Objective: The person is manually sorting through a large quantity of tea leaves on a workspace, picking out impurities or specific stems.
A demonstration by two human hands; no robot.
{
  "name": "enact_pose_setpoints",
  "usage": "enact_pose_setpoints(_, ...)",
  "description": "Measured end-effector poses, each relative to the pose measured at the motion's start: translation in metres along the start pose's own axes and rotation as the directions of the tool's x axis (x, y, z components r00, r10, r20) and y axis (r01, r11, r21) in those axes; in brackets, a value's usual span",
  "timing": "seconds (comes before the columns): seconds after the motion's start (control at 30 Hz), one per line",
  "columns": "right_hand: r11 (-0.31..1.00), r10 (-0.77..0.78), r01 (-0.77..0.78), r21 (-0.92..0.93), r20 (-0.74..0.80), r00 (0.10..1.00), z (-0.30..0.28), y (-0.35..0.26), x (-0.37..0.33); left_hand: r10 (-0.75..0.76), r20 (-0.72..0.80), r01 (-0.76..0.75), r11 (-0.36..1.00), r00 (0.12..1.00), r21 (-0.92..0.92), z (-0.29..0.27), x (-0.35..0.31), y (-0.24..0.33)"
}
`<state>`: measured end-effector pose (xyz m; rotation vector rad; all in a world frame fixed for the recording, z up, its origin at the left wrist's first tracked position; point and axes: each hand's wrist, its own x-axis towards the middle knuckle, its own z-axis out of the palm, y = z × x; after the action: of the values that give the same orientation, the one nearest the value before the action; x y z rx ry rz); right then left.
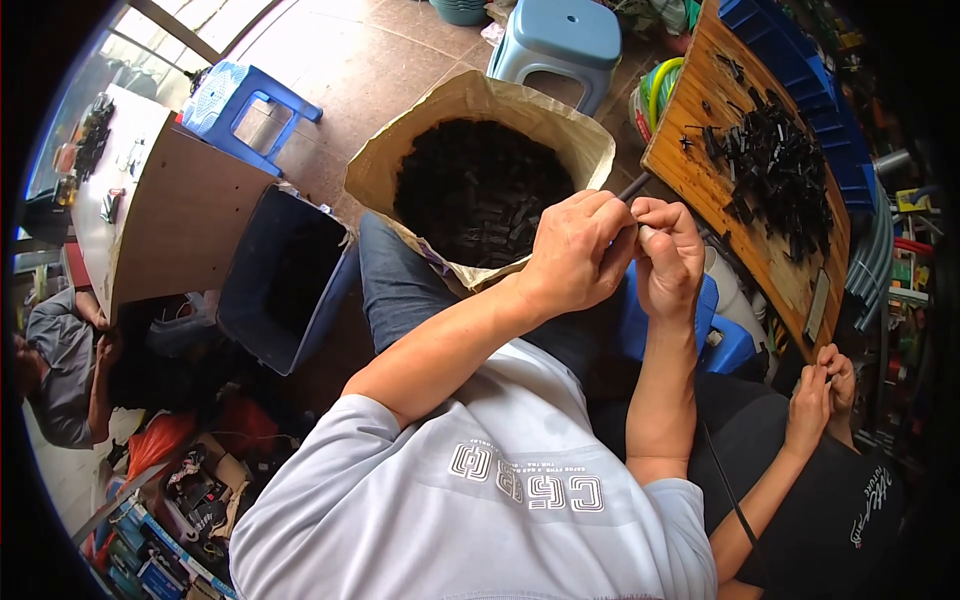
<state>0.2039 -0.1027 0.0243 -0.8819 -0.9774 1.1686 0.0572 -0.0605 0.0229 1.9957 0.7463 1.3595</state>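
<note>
Beside one wide-mouthed cream sack, the left hand seems clamped on one slim dark strip; the right hand pinches its fingertips together, contents hidden. Two-handed fingerwork appears the step, calling for steadiness. Two blue plastic stools stand beyond; small black pieces, uncountable, heap one brown wooden bench.

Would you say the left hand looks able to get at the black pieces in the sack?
Probably yes: the left hand is beside the open sack, and nothing covers the black pieces, though that hand seems to hold a dark stick.
</note>
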Motion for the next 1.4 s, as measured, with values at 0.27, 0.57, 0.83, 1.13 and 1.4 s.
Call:
enact_pose_setpoints(0.27,0.906,0.175,-0.151,-0.395,0.023,0.984,-0.010,-0.021,-0.002,-0.468,0.510,0.680,0.343,0.722,-0.648,-0.012,0.002,-0.011)
enact_pose_setpoints(0.57,0.890,0.296,-0.266,-0.371,0.024,0.955,-0.013,-0.030,-0.003,-0.433,0.518,0.583,0.796,0.737,-0.164,-0.015,0.017,0.000)
enact_pose_setpoints(0.83,0.239,-0.377,-0.222,-0.945,-0.301,0.876,-0.141,-0.057,0.032,-0.482,0.637,0.680,-0.110,0.601,-0.725,0.003,-0.003,-0.046)
enact_pose_setpoints(1.13,0.092,-0.531,0.103,-0.990,0.039,0.846,-0.159,-0.050,0.023,-0.664,0.418,0.543,-0.021,0.620,-0.839,-0.028,0.001,-0.077)
enact_pose_setpoints(1.4,0.931,0.106,-0.167,-0.323,-0.196,0.975,-0.011,-0.018,0.018,-0.278,0.302,0.384,0.839,0.912,-0.385,-0.017,0.013,-0.034)
